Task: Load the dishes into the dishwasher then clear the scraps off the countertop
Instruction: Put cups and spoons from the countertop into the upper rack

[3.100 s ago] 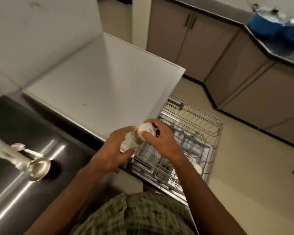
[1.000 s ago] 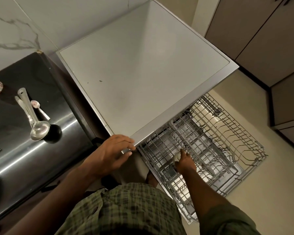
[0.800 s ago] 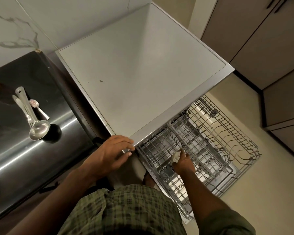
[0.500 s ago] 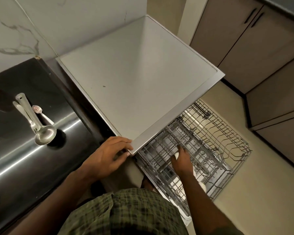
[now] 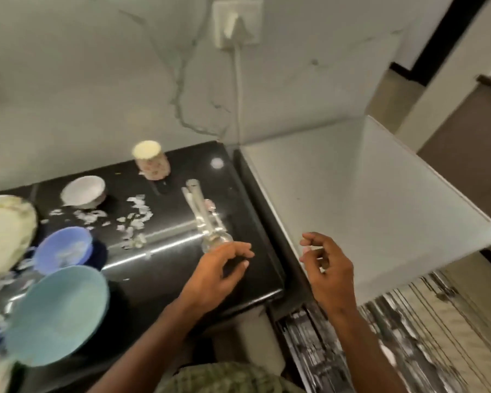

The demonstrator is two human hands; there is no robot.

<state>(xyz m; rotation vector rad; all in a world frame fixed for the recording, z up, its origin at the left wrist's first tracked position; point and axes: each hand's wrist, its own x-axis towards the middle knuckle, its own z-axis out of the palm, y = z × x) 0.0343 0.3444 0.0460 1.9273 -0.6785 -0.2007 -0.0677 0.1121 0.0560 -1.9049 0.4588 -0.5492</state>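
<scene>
In the head view, the left hand (image 5: 221,268) hovers over the dark counter (image 5: 165,268), fingers loosely curled and holding nothing, just beside the bowl of the ladle (image 5: 210,228). The right hand (image 5: 323,265) is also empty, fingers relaxed, above the gap beside the dishwasher (image 5: 380,199). The rack (image 5: 394,350) is pulled out below, blurred. Still on the counter are a cup (image 5: 152,161), a white bowl (image 5: 82,191), a blue bowl (image 5: 64,249), a teal bowl (image 5: 56,313) and scraps (image 5: 131,219).

I think the risk is this: the ladle lies together with a small spoon (image 5: 210,207), so a quick grab may take only one and drop the other. The teal bowl stands near the edge; an elbow may push it.
</scene>
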